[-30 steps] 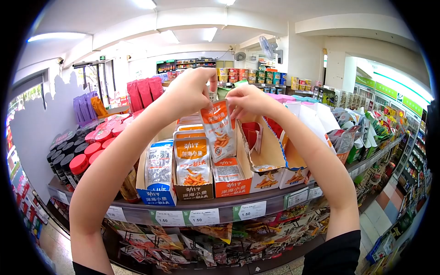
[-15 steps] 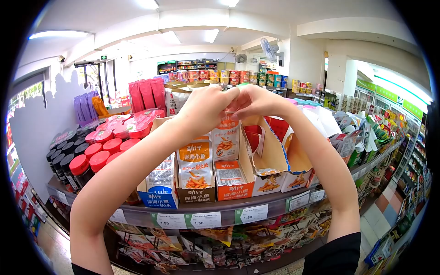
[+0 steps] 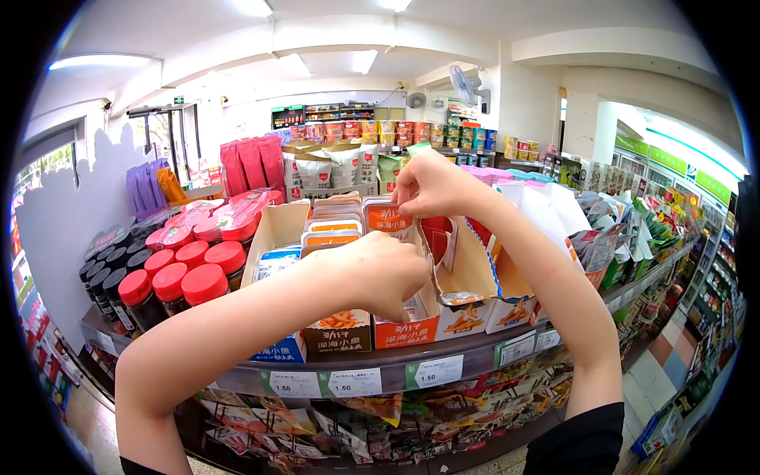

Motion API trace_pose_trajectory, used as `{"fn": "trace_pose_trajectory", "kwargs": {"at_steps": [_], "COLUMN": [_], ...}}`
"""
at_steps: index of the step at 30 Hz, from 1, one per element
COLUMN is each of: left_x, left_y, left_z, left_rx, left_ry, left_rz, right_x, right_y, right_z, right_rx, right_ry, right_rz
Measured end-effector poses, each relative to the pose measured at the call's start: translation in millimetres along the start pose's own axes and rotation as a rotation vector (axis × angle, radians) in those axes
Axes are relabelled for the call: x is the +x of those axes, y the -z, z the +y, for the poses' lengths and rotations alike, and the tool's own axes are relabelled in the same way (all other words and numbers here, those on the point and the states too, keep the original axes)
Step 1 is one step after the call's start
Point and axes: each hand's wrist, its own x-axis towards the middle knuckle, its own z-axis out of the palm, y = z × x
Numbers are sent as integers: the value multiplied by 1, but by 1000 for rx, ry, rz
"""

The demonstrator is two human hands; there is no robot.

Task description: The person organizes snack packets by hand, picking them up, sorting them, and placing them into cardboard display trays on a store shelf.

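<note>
My left hand [image 3: 386, 273] is curled, fingers down, over the front of an orange-fronted snack box [image 3: 406, 333]. Beneath its fingers lies a silvery packet [image 3: 412, 308]; whether they grip it is hidden. Behind it, my right hand [image 3: 434, 186] bends over the same row with its fingertips closed at the top edge of an upright orange-and-white dried-fish snack packet [image 3: 387, 218]. To the left stand a brown-fronted box [image 3: 338, 338] of similar packets and a blue-fronted box [image 3: 283, 350], partly covered by my left forearm.
Red-lidded jars [image 3: 169, 283] crowd the left of the shelf. Opened cardboard boxes [image 3: 467, 269] stand to the right. White snack bags [image 3: 343, 165] and pink bags [image 3: 252, 165] rise behind. Price labels [image 3: 356, 382] line the shelf edge, with more bagged goods below.
My left hand has come away from my right hand, moving down and toward me to the box front. My right hand has shifted slightly right and down, onto the upright packet's top.
</note>
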Motion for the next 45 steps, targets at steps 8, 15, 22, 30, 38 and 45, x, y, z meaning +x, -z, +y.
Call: {"fn": "trace_pose_trajectory", "kwargs": {"at_steps": [8,15,22,30,38,45], "left_x": [13,15,19,9,10,13], "left_y": [-6,-9,-9,12,13,1], "left_z": [-6,-7,-6,-12,-51,-65], "left_rx": [-25,-54,-59,-130,-69,-89], "left_ry": [43,90,111,-25,170,234], "left_rz": [-140,-208,-281,17,373,553], "right_x": [-1,-1,-2,-4,0,-3], "right_y": [0,-1,0,0,-5,-2], "right_z": [0,-1,-1,3,17,8], "right_rx": [11,1,28,36,-76,-58], "right_ry": [1,-5,-17,-1,131,-10], "right_rz": [16,13,14,2,105,73]}}
